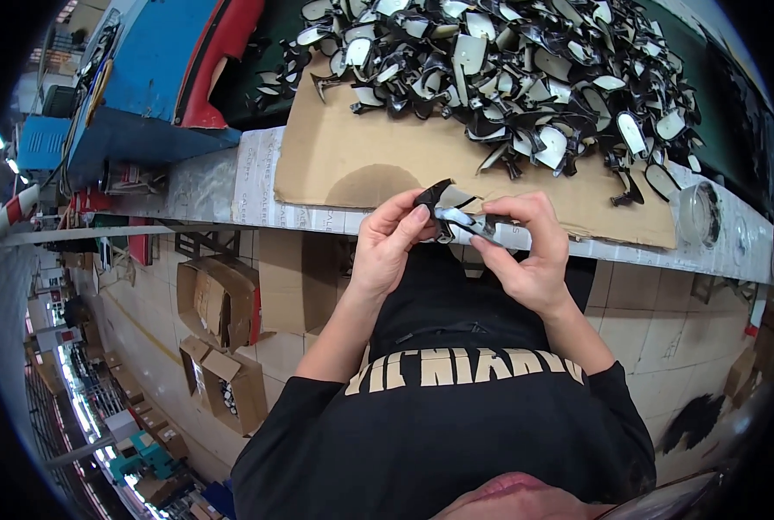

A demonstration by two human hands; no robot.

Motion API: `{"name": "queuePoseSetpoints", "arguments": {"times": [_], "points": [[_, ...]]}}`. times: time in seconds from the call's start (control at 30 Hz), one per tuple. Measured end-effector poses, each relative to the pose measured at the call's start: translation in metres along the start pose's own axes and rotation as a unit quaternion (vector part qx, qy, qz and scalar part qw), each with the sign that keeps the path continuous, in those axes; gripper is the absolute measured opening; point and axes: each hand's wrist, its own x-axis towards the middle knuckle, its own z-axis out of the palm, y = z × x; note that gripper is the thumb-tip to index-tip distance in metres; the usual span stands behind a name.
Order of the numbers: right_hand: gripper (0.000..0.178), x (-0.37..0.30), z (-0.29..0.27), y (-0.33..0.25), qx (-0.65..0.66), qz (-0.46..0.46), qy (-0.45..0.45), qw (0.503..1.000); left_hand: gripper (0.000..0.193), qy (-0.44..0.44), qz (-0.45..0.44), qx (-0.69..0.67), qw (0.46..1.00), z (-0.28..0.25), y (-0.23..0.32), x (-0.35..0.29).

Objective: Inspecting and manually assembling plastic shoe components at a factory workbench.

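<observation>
Just above the table's near edge, my left hand (pixel 382 247) pinches a glossy black shoe heel (pixel 435 198) with a white part. My right hand (pixel 536 258) is closed, thumb and forefinger together at the right side of that heel. Between those fingertips is a small greyish piece, too small to make out. Beyond my hands lies a big heap of similar black-and-white shoe heels (pixel 469 54), partly spread over a flat cardboard sheet (pixel 422 149).
A round clear glass container (pixel 701 215) stands on the table at right. At left is a blue machine (pixel 149 65) with a red edge. Cardboard boxes (pixel 218 303) sit on the tiled floor at lower left, one (pixel 247 394) with small pieces inside.
</observation>
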Motion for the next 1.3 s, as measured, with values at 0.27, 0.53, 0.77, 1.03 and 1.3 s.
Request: {"name": "queuePoseSetpoints", "arguments": {"times": [0.27, 0.53, 0.77, 1.03, 1.3], "points": [[0.038, -0.007, -0.019, -0.006, 0.016, 0.071, 0.043, 0.996, 0.028, -0.003, 0.023, 0.038, 0.999, 0.008, -0.002, 0.002], [0.038, 0.001, -0.003, -0.004, -0.109, -0.017, 0.016, 0.994, 0.030, -0.004, 0.012, 0.101, 0.995, 0.011, 0.005, -0.011], [0.038, 0.006, -0.002, 0.006, -0.166, -0.028, 0.057, 0.984, 0.029, 0.030, 0.029, 0.159, 0.986, 0.007, 0.004, -0.015], [0.038, -0.007, 0.001, 0.001, -0.117, 0.021, 0.056, 0.991, 0.031, 0.048, -0.043, 0.077, 0.995, -0.003, 0.002, -0.013], [0.036, -0.010, 0.008, 0.006, -0.163, 0.001, 0.027, 0.986, 0.034, 0.068, -0.052, 0.064, 0.994, -0.005, -0.001, -0.013]]}}
